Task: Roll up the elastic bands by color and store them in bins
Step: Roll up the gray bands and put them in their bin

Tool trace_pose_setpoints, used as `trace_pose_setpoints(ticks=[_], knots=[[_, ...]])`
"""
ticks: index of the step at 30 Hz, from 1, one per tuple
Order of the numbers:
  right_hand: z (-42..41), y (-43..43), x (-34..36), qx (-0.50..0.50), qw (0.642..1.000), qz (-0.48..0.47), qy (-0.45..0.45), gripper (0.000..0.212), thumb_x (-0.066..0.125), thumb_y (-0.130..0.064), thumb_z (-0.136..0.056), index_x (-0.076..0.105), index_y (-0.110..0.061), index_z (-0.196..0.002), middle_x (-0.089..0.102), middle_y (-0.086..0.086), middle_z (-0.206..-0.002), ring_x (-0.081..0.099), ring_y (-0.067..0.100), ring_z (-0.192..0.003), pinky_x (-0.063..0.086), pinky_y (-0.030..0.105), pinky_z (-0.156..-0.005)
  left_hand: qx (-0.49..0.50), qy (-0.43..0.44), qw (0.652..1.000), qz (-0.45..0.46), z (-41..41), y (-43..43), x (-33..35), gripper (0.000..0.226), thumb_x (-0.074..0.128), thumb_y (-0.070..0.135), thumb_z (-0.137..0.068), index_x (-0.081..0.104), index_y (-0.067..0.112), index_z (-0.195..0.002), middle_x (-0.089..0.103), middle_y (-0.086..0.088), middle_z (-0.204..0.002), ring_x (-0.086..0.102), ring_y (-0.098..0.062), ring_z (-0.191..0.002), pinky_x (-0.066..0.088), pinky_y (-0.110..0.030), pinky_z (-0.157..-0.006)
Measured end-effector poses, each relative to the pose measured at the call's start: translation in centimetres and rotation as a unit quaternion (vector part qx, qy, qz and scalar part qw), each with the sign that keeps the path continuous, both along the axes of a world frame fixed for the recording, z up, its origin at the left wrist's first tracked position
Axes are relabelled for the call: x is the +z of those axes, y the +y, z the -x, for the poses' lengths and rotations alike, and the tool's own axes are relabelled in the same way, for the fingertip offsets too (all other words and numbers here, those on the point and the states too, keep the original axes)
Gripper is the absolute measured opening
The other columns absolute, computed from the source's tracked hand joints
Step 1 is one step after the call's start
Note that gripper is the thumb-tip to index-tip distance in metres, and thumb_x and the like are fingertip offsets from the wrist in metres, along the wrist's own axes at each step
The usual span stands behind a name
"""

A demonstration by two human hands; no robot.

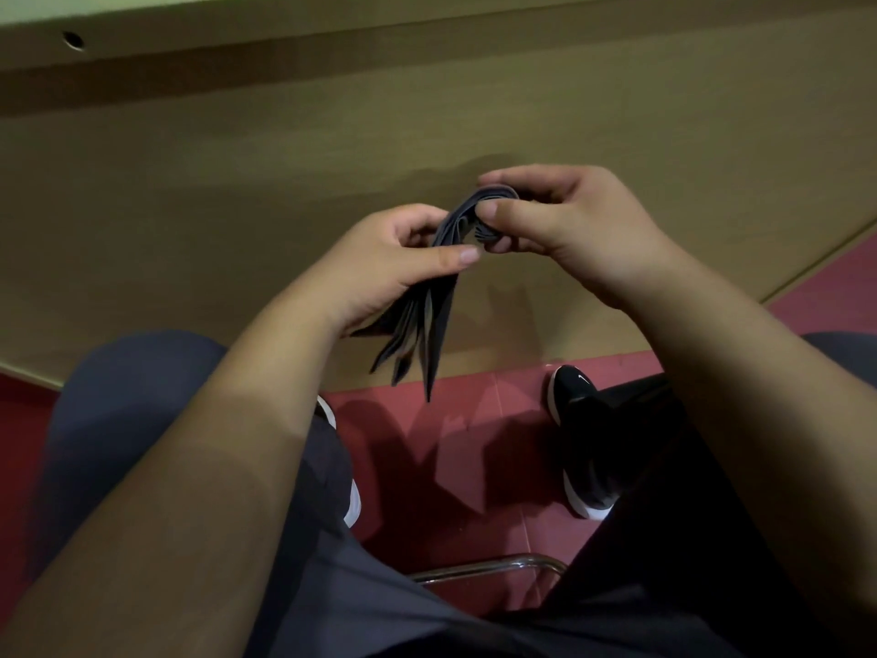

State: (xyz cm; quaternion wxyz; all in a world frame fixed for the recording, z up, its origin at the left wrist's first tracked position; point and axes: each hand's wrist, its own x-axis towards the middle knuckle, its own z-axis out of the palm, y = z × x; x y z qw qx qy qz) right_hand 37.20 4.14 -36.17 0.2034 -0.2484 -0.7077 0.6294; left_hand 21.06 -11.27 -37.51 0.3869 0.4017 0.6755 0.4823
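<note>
Centrally in the frame, both hands hold a bundle of dark grey elastic bands (460, 216) in mid-air, in front of a brown wooden panel (427, 111) that fills the upper half of the picture. The right hand (574, 220), right of centre, has its fingers (503, 213) curled round the upper end of the bundle, which is gathered into a loop between thumb and forefinger. The left hand (379, 263), just left of centre and slightly lower, grasps the same bundle further down, with the thumb (455, 256) pressed across the strips. Below this hand the loose ends fan out and hang down towards the lower centre, touching nothing. A small round hole (73, 39) sits in the panel at the upper left. Red floor (451, 444) lies under the hands, with a black shoe (576, 396) on it at the right. Grey trousers (142, 396) cover the knee at the lower left, and a chrome chair tube (498, 565) crosses the bottom centre.
</note>
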Motion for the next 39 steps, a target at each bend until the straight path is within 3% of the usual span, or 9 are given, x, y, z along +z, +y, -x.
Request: trace_pose_setpoints(ticks=[6, 10, 13, 16, 21, 24, 27, 32, 39], knots=[[0.0, 0.2, 0.3, 0.005, 1.0, 0.021, -0.006, 0.027, 0.079, -0.009, -0.095, 0.075, -0.012, -0.121, 0.081, 0.013, -0.111, 0.074, 0.022, -0.084, 0.063, 0.045, -0.097, -0.004, 0.013, 1.0, 0.018, 0.3, 0.1, -0.2, 0.03, 0.083, 0.024, -0.089, 0.073, 0.019, -0.117, 0.07, 0.007, -0.094, 0.064, -0.007, -0.088, 0.051, -0.027, -0.085], [-0.1, 0.1, 0.5, 0.022, 0.999, 0.029, -0.007, 0.019, 0.077, -0.008, -0.096, 0.077, -0.011, -0.115, 0.08, 0.017, -0.109, 0.072, 0.023, -0.085, 0.062, 0.047, -0.1, -0.004, 0.041, 0.999, 0.031, 0.3, 0.2, 0.1, 0.032, 0.071, 0.031, -0.083, 0.074, 0.022, -0.114, 0.066, 0.003, -0.093, 0.057, -0.009, -0.083, 0.043, -0.035, -0.08], [-0.2, 0.3, 0.4, 0.03, 0.999, 0.029, -0.013, 0.02, 0.077, -0.007, -0.095, 0.078, -0.011, -0.114, 0.079, 0.02, -0.108, 0.071, 0.026, -0.087, 0.06, 0.051, -0.101, -0.02, 0.105, 0.993, 0.045, 0.7, 0.0, 0.3, 0.037, 0.067, 0.033, -0.076, 0.07, 0.029, -0.113, 0.072, -0.009, -0.103, 0.062, -0.017, -0.09, 0.047, -0.039, -0.086], [-0.2, 0.4, 0.2, 0.04, 0.999, 0.011, -0.031, 0.025, 0.079, -0.008, -0.094, 0.077, -0.011, -0.119, 0.08, 0.016, -0.108, 0.072, 0.028, -0.092, 0.06, 0.054, -0.1, -0.038, 0.18, 0.98, 0.073, 0.9, -0.3, 0.3, 0.034, 0.064, 0.035, -0.076, 0.066, 0.036, -0.11, 0.072, -0.006, -0.104, 0.067, -0.028, -0.097, 0.053, -0.046, -0.09], [-0.1, 0.6, -0.1, 0.048, 0.998, 0.001, -0.036, 0.02, 0.08, -0.011, -0.094, 0.079, -0.017, -0.113, 0.079, 0.018, -0.112, 0.071, 0.028, -0.094, 0.06, 0.052, -0.1, -0.042, 0.23, 0.968, 0.088, 0.8, -0.6, 0.5, 0.024, 0.061, 0.035, -0.08, 0.063, 0.038, -0.103, 0.059, 0.011, -0.079, 0.056, -0.014, -0.074, 0.044, -0.039, -0.071], [0.0, 0.5, -0.3, 0.04, 0.999, 0.007, -0.035, 0.025, 0.081, -0.012, -0.094, 0.078, -0.012, -0.119, 0.079, 0.017, -0.113, 0.071, 0.027, -0.094, 0.061, 0.051, -0.101, -0.042, 0.256, 0.96, 0.101, 0.8, -0.6, 0.8, 0.018, 0.06, 0.029, -0.085, 0.059, 0.036, -0.102, 0.059, 0.009, -0.077, 0.058, -0.009, -0.065, 0.041, -0.031, -0.061], [0.2, 0.4, -0.6, 0.025, 0.999, 0.014, -0.032, 0.028, 0.082, -0.013, -0.093, 0.077, -0.01, -0.121, 0.081, 0.009, -0.104, 0.072, 0.023, -0.089, 0.061, 0.05, -0.101, -0.058, 0.274, 0.953, 0.118, 0.1, -0.3, 0.7, 0.018, 0.06, 0.022, -0.093, 0.055, 0.033, -0.107, 0.063, 0.005, -0.083, 0.064, -0.006, -0.064, 0.044, -0.028, -0.059], [0.6, 0.3, -0.6, 0.008, 1.0, 0.019, -0.001, 0.015, 0.08, -0.012, -0.095, 0.08, -0.016, -0.11, 0.081, 0.002, -0.098, 0.071, 0.015, -0.085, 0.062, 0.042, -0.098, -0.018, 0.307, 0.948, 0.076, -1.2, 0.3, -0.4, 0.063, 0.066, 0.055, -0.094, 0.037, 0.037, -0.147, 0.068, 0.007, -0.12, 0.066, -0.016, -0.107, 0.052, -0.038, -0.093], [0.4, 0.4, -0.3, -0.02, 0.998, 0.033, 0.039, 0.017, 0.081, -0.014, -0.094, 0.08, -0.014, -0.112, 0.081, 0.006, -0.105, 0.076, 0.021, -0.098, 0.061, 0.048, -0.102, 0.002, 0.317, 0.948, 0.034, -1.0, 0.8, -0.1, 0.05, 0.056, 0.028, -0.097, 0.034, 0.037, -0.141, 0.065, 0.003, -0.104, 0.064, -0.024, -0.089, 0.048, -0.04, -0.079]])
